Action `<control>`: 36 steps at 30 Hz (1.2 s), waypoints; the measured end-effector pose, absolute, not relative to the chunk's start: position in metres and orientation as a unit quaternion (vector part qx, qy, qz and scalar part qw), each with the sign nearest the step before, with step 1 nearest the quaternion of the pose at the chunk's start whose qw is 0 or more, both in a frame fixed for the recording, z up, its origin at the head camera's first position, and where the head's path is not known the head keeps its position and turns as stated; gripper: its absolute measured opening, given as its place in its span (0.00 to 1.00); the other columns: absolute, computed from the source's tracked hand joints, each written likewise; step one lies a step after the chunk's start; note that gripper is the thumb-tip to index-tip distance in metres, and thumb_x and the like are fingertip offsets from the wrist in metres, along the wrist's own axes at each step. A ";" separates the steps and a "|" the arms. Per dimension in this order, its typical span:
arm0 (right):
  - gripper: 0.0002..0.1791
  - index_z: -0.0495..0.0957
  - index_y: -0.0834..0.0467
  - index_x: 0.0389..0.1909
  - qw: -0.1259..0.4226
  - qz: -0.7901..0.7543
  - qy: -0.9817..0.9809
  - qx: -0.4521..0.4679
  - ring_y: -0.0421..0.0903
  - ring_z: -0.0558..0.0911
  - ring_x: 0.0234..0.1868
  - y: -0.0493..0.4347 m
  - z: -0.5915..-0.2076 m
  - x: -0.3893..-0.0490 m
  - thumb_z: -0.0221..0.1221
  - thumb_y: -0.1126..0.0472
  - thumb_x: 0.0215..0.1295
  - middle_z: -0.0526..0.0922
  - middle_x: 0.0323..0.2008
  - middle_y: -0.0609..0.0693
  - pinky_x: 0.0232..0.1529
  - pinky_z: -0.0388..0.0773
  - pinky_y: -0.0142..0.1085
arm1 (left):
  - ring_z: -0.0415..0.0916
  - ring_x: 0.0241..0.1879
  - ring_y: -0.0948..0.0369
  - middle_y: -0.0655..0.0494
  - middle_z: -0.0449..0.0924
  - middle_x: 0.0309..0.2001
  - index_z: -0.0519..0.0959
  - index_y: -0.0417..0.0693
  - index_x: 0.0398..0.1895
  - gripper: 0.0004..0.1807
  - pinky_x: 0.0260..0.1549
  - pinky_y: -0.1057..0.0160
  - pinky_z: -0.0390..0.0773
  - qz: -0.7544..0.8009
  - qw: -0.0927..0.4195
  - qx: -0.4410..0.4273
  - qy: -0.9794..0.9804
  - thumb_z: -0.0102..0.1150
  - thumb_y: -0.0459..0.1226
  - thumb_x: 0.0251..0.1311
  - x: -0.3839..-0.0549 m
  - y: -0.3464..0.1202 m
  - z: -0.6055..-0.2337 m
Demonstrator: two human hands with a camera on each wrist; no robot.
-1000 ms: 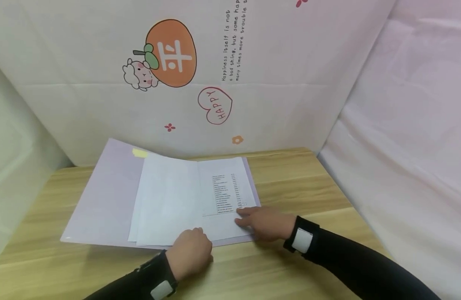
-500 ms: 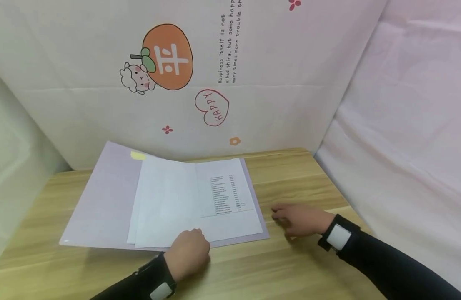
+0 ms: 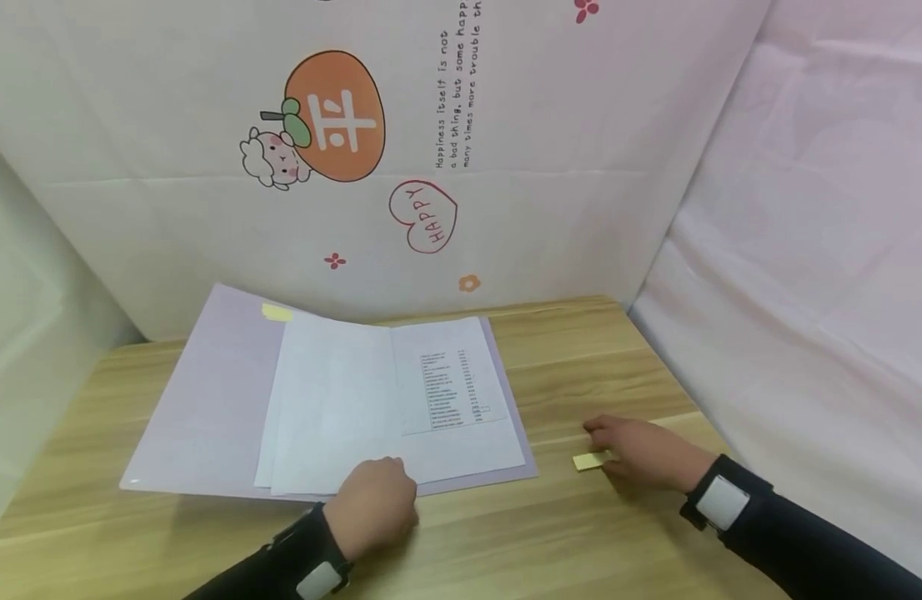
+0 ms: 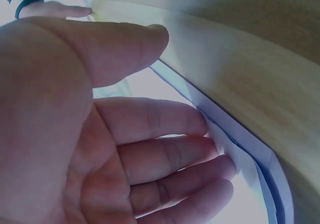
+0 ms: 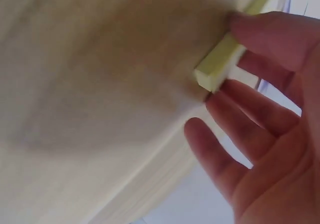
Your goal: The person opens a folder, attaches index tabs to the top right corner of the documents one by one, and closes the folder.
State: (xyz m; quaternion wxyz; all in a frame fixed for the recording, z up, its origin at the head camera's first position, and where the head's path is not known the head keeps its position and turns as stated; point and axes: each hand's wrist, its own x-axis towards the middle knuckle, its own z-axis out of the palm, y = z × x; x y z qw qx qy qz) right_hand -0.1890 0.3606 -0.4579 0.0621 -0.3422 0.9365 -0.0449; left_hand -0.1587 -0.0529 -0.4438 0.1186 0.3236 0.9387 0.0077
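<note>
A lilac folder [image 3: 183, 408] lies open on the wooden table, with white pages [image 3: 333, 400] in it and a small printed table of text on the right page. My left hand [image 3: 373, 507] rests at the folder's front edge; in the left wrist view its fingers [image 4: 165, 159] lie extended over the page with the thumb apart. To the right of the folder, my right hand [image 3: 648, 454] pinches a narrow yellow sticky note pad [image 5: 217, 59] between thumb and fingers, low at the tabletop. One end of the pad sticks out towards the folder.
A yellow sticky tab [image 3: 277, 312] is at the top of the folder's left cover. Behind the table hangs a white cloth [image 3: 543, 208] with printed drawings, and another pale cloth [image 3: 821, 292] closes off the right side.
My right hand has left the printed page and moved right across the table to the sticky note pad, which it now holds. The left hand has stayed almost in place.
</note>
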 end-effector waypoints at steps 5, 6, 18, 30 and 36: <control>0.10 0.80 0.54 0.36 0.013 -0.030 0.941 -0.336 0.37 0.76 0.32 0.361 -0.467 -0.188 0.70 0.62 0.53 0.76 0.36 0.43 0.33 0.79 0.35 | 0.62 0.20 0.60 0.57 0.65 0.18 0.78 0.44 0.13 0.19 0.19 0.62 0.66 0.005 0.111 0.329 0.938 0.62 0.43 0.59 -0.160 -0.054 -0.449; 0.10 0.80 0.53 0.36 0.009 -0.031 0.942 -0.335 0.35 0.73 0.30 0.361 -0.467 -0.188 0.70 0.62 0.53 0.74 0.34 0.41 0.31 0.77 0.34 | 0.62 0.20 0.60 0.57 0.65 0.18 0.78 0.44 0.13 0.19 0.18 0.62 0.66 0.004 0.110 0.330 0.938 0.62 0.43 0.59 -0.160 -0.054 -0.450; 0.06 0.81 0.54 0.37 0.008 -0.047 0.956 -0.290 0.33 0.71 0.28 0.352 -0.464 -0.190 0.67 0.61 0.60 0.74 0.31 0.39 0.29 0.75 0.34 | 0.68 0.28 0.57 0.51 0.75 0.27 0.84 0.38 0.27 0.19 0.29 0.59 0.73 -0.004 0.112 0.303 0.946 0.64 0.47 0.59 -0.160 -0.056 -0.451; 0.04 0.82 0.51 0.37 0.003 -0.134 0.951 -0.278 0.34 0.71 0.28 0.299 -0.435 -0.192 0.65 0.57 0.65 0.73 0.28 0.35 0.29 0.73 0.34 | 0.77 0.37 0.56 0.54 0.81 0.38 0.86 0.48 0.36 0.11 0.36 0.56 0.79 0.084 -0.015 0.351 0.933 0.63 0.46 0.63 -0.163 -0.055 -0.446; 0.10 0.84 0.52 0.44 -0.013 -0.191 0.943 -0.272 0.39 0.77 0.33 0.251 -0.417 -0.192 0.63 0.52 0.68 0.77 0.33 0.36 0.34 0.75 0.34 | 0.78 0.52 0.55 0.52 0.82 0.53 0.81 0.43 0.56 0.19 0.51 0.54 0.77 0.252 -0.001 0.313 0.916 0.59 0.43 0.68 -0.161 -0.042 -0.434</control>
